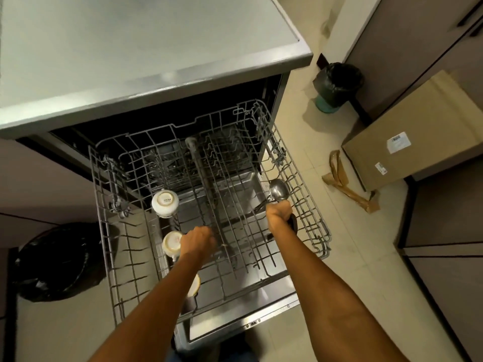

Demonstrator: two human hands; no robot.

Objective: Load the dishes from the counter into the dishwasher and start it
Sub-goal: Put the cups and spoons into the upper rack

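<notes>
The dishwasher (271,313) stood open under the grey counter (130,48), with its wire rack (308,205) pulled out over the lowered door. The right hand (279,212) was curled round the dark handle of a metal ladle (277,189), whose bowl pointed away from the person and lay over the right side of the rack, near its side wall. The left hand (197,241) reached down into the middle of the rack with its fingers bent among the wires; I could not tell whether it held anything, since the fingertips were hidden. 3 pale cups sat upside down along the left part of the rack: a white cup (165,203) furthest back (its base carried small printed lettering), a second cup (172,243) just beside the left hand, and a third cup (194,285) mostly hidden under the left forearm. The 2 hands were well apart. On the tiled floor to the right sat a cardboard box (407,142) with white labels, a green bin (337,84) lined with a black bag, and some torn brown paper (345,184). A black bag (55,259) lay at the left.
</notes>
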